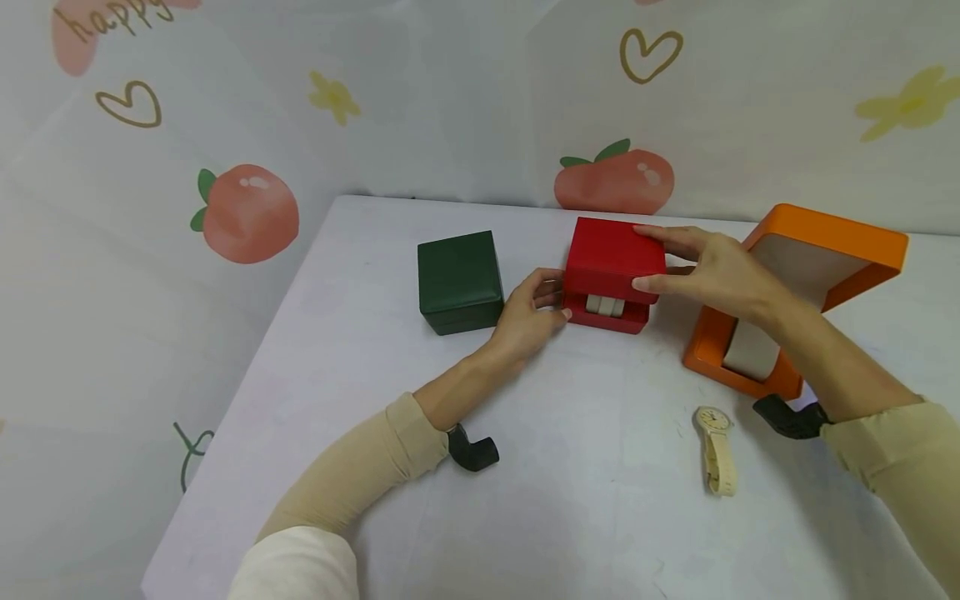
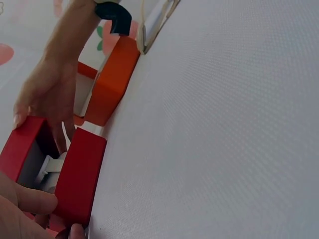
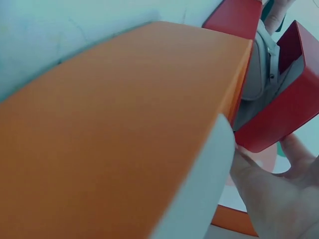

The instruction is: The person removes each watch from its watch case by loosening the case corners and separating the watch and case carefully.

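Observation:
A red watch box (image 1: 615, 254) stands at the back of the table with its lid partly raised. Inside it, a white watch strap (image 1: 604, 306) wraps a pale cushion; the strap (image 3: 273, 64) also shows in the right wrist view. My left hand (image 1: 527, 317) holds the box's base (image 2: 79, 174) at the left side, thumb on the front corner. With thumb and fingers spread across the right side, my right hand (image 1: 708, 271) grips the red lid (image 3: 284, 119). Some fingers of that hand are hidden behind the lid.
To the left sits a closed green box (image 1: 460, 283), close beside the left hand. An open orange box (image 1: 840, 237) with a pale cushion (image 1: 752, 350) stands under the right forearm. A cream watch (image 1: 716, 450) lies on the white table (image 1: 570, 492) in front of it.

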The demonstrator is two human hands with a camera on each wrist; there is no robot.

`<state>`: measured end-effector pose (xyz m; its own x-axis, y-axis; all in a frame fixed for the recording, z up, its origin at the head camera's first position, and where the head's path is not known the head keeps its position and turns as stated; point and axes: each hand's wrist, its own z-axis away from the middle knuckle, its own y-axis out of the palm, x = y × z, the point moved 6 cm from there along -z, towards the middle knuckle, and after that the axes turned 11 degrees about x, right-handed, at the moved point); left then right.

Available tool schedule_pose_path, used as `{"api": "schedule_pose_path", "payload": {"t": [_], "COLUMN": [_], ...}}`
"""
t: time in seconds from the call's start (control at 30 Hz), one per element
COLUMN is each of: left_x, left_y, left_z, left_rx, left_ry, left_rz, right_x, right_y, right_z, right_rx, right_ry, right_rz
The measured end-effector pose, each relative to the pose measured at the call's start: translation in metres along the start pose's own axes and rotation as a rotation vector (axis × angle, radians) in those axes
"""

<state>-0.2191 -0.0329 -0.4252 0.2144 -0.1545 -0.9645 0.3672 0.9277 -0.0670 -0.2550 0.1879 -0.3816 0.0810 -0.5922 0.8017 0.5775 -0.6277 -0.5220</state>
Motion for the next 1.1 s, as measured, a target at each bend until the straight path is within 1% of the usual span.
{"api": "schedule_pose_path", "payload": {"t": [0.2, 0.3, 0.43, 0.57, 0.8, 0.93, 1.1], "left_x": [0.0002, 0.0000, -0.0002, 0.0004, 0.0002, 0.0002, 0.0001], "left_y": [-0.0007, -0.0008, -0.0002, 0.0003, 0.0014, 0.0016, 0.0006], "left_z": [0.0006, 0.0007, 0.0003, -0.0005, -0.0004, -0.0008, -0.0005], "left_rx": [0.017, 0.027, 0.045, 0.044, 0.023, 0.022, 0.016], "left_ry": [-0.012, -0.025, -0.035, -0.032, -0.020, -0.015, -0.015], "left_rz": [-0.031, 0.002, 0.073, 0.096, 0.079, 0.060, 0.041], "right_x": [0.0007, 0.0012, 0.0015, 0.0016, 0.0008, 0.0014, 0.0041], "right_y": [-0.0007, 0.0006, 0.0013, -0.0003, -0.0036, -0.0042, -0.0036], "right_z": [0.0000, 0.0003, 0.0014, 0.0009, -0.0029, -0.0038, -0.0029], "right_rx": [0.012, 0.022, 0.021, 0.018, 0.023, 0.023, 0.028], "right_ry": [0.061, 0.064, 0.056, 0.073, 0.124, 0.125, 0.116], "right_rz": [0.014, 0.005, -0.002, -0.007, -0.047, -0.080, -0.081]}}
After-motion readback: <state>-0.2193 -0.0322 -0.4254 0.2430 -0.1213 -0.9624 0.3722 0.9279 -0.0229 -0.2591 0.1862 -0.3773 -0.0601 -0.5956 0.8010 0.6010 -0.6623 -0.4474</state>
